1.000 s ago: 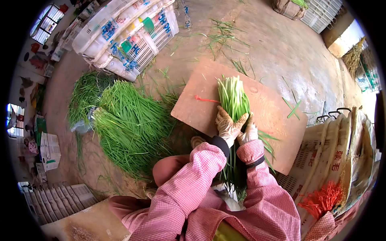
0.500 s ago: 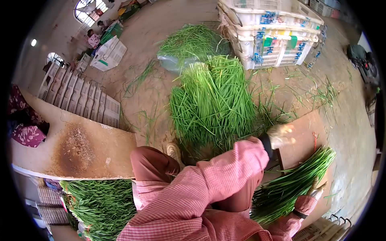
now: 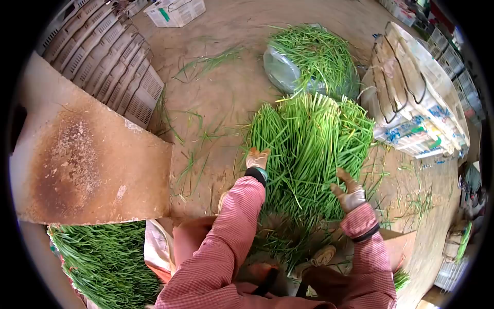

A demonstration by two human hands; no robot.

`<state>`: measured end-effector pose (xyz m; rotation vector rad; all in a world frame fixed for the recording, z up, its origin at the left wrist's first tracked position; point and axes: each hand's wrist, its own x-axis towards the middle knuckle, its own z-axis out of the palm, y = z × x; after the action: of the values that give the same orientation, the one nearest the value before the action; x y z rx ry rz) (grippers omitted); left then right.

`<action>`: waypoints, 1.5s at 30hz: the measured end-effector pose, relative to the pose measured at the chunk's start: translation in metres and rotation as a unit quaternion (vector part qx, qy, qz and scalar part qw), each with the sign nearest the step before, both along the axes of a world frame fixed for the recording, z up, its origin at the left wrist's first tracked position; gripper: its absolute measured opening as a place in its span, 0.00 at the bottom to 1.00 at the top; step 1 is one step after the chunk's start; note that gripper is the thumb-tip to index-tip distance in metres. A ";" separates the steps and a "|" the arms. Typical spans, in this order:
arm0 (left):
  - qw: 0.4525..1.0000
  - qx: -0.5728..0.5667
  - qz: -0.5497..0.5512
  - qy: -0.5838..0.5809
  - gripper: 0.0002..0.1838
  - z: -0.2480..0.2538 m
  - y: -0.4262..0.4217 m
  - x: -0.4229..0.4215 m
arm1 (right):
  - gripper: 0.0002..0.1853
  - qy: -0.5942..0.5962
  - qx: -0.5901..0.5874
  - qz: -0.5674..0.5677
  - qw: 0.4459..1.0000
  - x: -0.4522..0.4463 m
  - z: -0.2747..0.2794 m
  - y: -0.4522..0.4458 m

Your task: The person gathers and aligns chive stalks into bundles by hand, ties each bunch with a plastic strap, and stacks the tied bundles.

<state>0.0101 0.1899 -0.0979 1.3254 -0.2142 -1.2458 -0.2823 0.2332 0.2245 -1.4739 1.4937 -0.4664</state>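
A big heap of long green chives [image 3: 309,139] with pale cut ends lies on the floor in front of me. My left hand [image 3: 257,158], in a pale soiled glove, is at the heap's left edge with the thumb apart from the fingers. On the right side, my gloved right hand [image 3: 350,193] has its fingers spread beside the chives. Neither hand is closed around any stalks. I cannot tell how firmly either one touches the heap.
Behind the heap, loose green trimmings [image 3: 319,56] fill a clear plastic bag [image 3: 280,69]. White crates [image 3: 411,103] stand at right, with nested crates [image 3: 113,67] at left. A stained board [image 3: 139,170] lies left, above more chives [image 3: 103,262]. Another board [image 3: 401,244] is at lower right.
The view has turned to the right. Both my hands have left the board and the bundle of chives at right, and are now on either side of the large heap.
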 end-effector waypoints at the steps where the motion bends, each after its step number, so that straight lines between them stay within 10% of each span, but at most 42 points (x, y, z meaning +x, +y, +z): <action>1: 0.960 0.173 -0.039 -0.216 0.44 0.066 -0.008 0.008 | 0.28 -0.021 0.068 -0.008 0.997 0.021 -0.006 -0.004; 4: 0.904 0.292 -0.151 -0.273 0.46 0.159 -0.039 0.026 | 0.28 0.037 0.135 0.065 0.988 0.065 -0.033 0.004; 5: 0.882 0.323 -0.148 -0.310 0.60 0.143 -0.055 0.031 | 0.28 0.061 0.148 0.079 0.984 0.079 -0.032 0.013; 13: 0.795 0.469 -0.216 -0.318 0.66 0.094 -0.120 0.020 | 0.28 0.138 0.201 0.302 0.922 0.120 -0.120 0.045; 19: 0.982 0.154 -0.111 -0.016 0.50 -0.002 -0.049 0.106 | 0.33 0.017 -0.053 0.210 0.976 0.152 -0.122 -0.047; 25: 0.972 0.035 -0.167 0.160 0.47 -0.038 -0.003 0.120 | 0.58 0.027 -0.006 0.139 0.990 0.231 -0.187 -0.186; 29: 0.959 -0.068 -0.089 0.260 0.48 -0.011 0.001 0.091 | 0.57 -0.084 0.132 0.205 0.966 0.263 -0.193 -0.209; 33: 0.968 -0.121 -0.132 -0.178 0.47 0.032 0.010 0.048 | 0.55 -0.343 0.214 0.238 0.883 0.242 -0.199 -0.192; 35: 0.824 -0.035 -0.218 -0.522 0.50 0.067 0.022 0.033 | 0.56 -0.337 0.179 0.240 0.893 0.218 -0.174 -0.178; 43: 0.585 -0.013 -0.635 -0.505 0.54 0.141 0.001 0.066 | 0.40 -0.271 0.199 0.154 0.929 0.152 -0.173 -0.151; 45: 0.765 0.020 -0.581 -0.278 0.49 0.147 -0.023 0.102 | 0.38 -0.286 0.240 0.141 0.917 0.152 -0.180 -0.149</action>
<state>0.1120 0.1665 0.0495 1.6026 -1.6495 -1.7831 -0.1305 0.0842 0.0448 -1.0150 0.8315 -0.2893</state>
